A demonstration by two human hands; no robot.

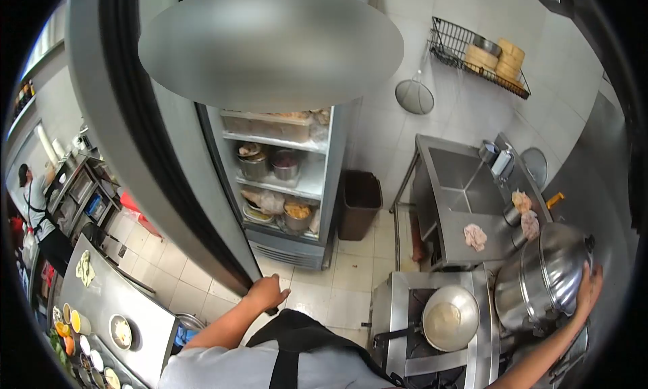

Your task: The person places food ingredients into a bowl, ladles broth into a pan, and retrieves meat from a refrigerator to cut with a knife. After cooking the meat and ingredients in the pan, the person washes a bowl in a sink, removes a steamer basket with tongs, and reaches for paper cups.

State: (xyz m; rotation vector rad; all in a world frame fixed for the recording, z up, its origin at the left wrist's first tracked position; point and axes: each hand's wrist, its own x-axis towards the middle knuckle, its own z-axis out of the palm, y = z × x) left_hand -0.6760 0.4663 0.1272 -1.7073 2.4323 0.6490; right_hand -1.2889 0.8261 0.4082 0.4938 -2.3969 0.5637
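Observation:
My left hand [267, 294] is closed around the edge of the tall fridge door [177, 156], which stands open to the left. Beyond the door, the fridge shelves [273, 180] bear metal pots, tubs and bagged food. Far to the right, my right hand [589, 289] lies with extended fingers against the domed lid of a large steel pot [536, 281]. Nearer me, a pan [450, 319] holding some pale liquid sits on the stove [405, 308], its dark handle pointing left.
A brown bin [360, 205] stands beside the fridge. A steel sink [460, 180] has crumpled cloths [475, 237] on its side. A wire rack [466, 55] with bamboo steamers hangs above. Left are a steel table [128, 288] with bowls and another person [47, 220].

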